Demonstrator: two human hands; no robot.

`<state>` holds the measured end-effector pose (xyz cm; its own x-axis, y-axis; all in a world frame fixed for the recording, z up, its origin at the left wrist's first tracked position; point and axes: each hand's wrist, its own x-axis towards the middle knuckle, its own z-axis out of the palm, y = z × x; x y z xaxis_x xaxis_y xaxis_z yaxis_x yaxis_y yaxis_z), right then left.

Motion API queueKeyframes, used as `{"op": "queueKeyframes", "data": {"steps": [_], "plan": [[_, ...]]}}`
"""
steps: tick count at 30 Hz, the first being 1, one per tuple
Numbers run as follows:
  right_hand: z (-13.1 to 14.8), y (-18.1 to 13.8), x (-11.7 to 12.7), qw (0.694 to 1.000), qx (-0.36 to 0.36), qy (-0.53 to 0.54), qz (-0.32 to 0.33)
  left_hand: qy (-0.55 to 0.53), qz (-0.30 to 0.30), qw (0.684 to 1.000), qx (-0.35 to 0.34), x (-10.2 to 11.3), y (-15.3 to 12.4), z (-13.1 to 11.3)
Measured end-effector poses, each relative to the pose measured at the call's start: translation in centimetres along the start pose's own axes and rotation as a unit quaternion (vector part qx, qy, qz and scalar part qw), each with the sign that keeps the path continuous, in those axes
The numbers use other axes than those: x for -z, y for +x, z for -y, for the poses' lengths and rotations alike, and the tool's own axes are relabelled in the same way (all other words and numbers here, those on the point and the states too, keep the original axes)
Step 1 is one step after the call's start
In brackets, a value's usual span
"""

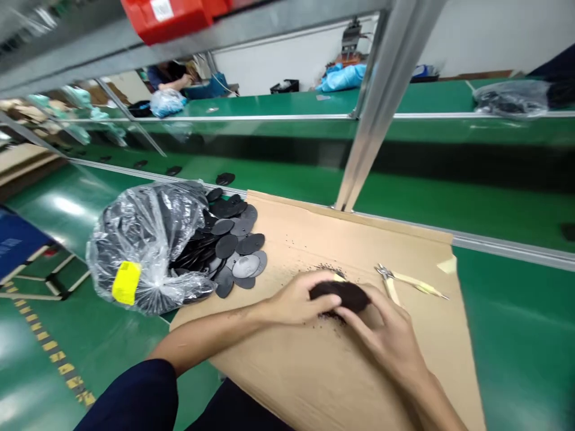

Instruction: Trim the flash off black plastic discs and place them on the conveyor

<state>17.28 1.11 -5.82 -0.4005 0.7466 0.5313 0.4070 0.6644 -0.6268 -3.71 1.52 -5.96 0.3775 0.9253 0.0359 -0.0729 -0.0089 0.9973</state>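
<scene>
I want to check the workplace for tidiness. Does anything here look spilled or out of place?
Yes. Dark oval flat pieces have slid out of the open clear plastic bag onto the brown cardboard sheet. Small black crumbs lie scattered on the cardboard near the dark oval piece that both hands hold.

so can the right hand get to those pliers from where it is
Probably yes: the right hand shares a dark oval piece with the left hand, but the pliers lie uncovered on the cardboard just beyond it.
</scene>
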Motion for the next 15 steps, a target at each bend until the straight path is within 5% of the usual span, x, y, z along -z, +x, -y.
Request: {"op": "queueKeyframes", "data": {"steps": [8,11,13,15], "plan": [[-0.6,0.1,0.9,0.988,0.127,-0.082,-0.041,0.055,0.211,0.974,0.058,1.8,5.0,-2.9],[-0.8,-0.2,0.8,0.983,0.112,-0.135,-0.045,0.119,0.291,0.948,0.056,2.5,7.0,-4.1],[-1.1,-0.5,0.7,0.980,0.080,-0.171,-0.069,0.217,0.274,0.936,0.032,3.5,8.4,-5.4],[-1.3,-0.8,0.6,0.976,0.051,-0.195,-0.087,0.352,0.197,0.915,0.012,5.3,10.2,-7.0]]}}
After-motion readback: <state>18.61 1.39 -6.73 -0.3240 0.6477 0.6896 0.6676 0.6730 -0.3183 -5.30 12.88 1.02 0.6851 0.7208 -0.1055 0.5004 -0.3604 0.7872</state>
